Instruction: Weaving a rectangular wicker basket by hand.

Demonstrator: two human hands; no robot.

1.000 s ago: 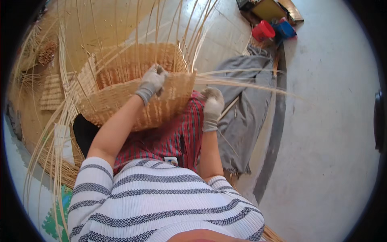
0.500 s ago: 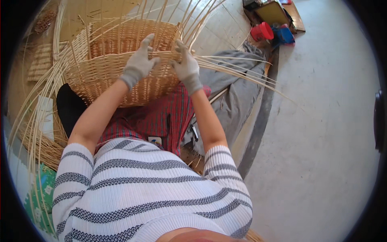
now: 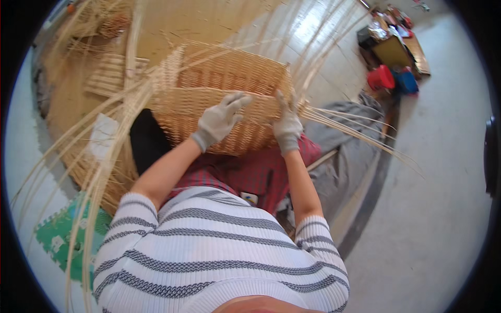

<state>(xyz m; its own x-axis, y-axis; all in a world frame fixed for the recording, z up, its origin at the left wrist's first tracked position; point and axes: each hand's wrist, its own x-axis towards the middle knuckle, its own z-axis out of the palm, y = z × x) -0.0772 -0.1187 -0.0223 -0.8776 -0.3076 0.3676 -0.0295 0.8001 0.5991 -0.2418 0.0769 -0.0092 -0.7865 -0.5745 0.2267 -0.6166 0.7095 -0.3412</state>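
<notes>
A half-woven wicker basket [image 3: 235,133], tan and roughly rectangular, rests across my lap with its opening facing up. Long loose canes [image 3: 125,112] stick out from its left corner, and more canes [image 3: 355,133] fan out to the right. Both of my hands wear pale knitted gloves. My left hand [image 3: 219,121] is at the near wall, fingers stretched toward the right just below the rim, with nothing seen in them. At the right corner, my right hand [image 3: 287,125] grips the basket's edge, its fingers pointing up along the weave.
Grey cloth [image 3: 344,148] lies to the right of my lap. Farther off stand a red bucket [image 3: 381,77], a blue container [image 3: 406,82] and a cluttered box [image 3: 392,55]. A woven mat piece [image 3: 112,75] and a green patterned mat [image 3: 65,235] lie on the left.
The whole view has swung, so everything sits farther right and lower. My left hand has turned from pointing up past the rim to lying sideways at the near wall. My right hand stays by the corner.
</notes>
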